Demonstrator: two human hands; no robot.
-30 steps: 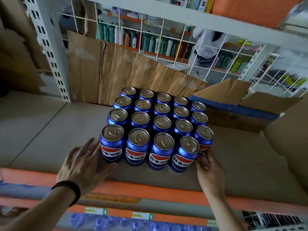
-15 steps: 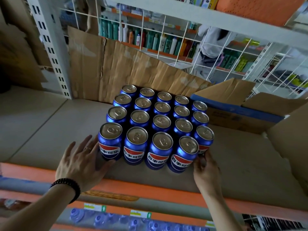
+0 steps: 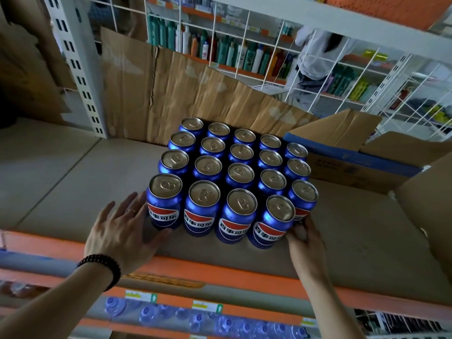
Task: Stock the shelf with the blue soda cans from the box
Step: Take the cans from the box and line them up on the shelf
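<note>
Over the last second the blue soda cans barely shifted on the shelf: left hand lay released, flat-fingered against the corner can, right hand pressed the opposite corner, its grip unclear, suggesting squaring-up nearly finished

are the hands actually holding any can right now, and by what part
Nothing is lifted. The left hand lies open, fingers against the lower side of the front-left can. The right hand touches the base of the front-right can; its grip cannot be told.

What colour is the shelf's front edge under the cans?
Orange, on the shelf's front edge; the head view shows it plainly.
</note>
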